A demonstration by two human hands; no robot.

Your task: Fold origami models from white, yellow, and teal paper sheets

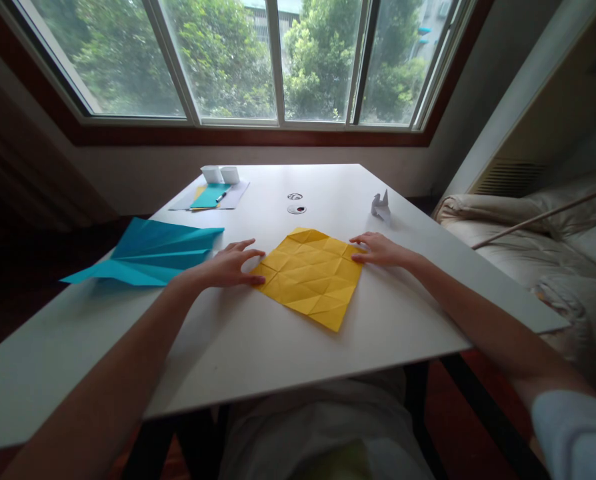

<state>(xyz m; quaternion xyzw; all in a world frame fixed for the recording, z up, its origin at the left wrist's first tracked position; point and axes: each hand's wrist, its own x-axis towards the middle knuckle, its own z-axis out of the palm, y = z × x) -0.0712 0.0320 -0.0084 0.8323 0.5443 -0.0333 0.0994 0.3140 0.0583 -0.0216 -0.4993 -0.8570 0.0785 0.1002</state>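
Creased yellow paper (pixel 311 277) lies on the tabletop (pixel 228 353) between the left hand (pixel 231 265) and right hand (pixel 379 251).
From my remote post, I find both hands touching opposite corners, fingers spread apart, not clamped; the squarish sheet shows no clear long axis; neither hand is nearer.

Before a wide window (pixel 318 63), two white containers (pixel 230 175) stand near a pen (pixel 221 197).

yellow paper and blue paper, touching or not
Apart: the head view shows table and the left hand between yellow paper and blue paper.
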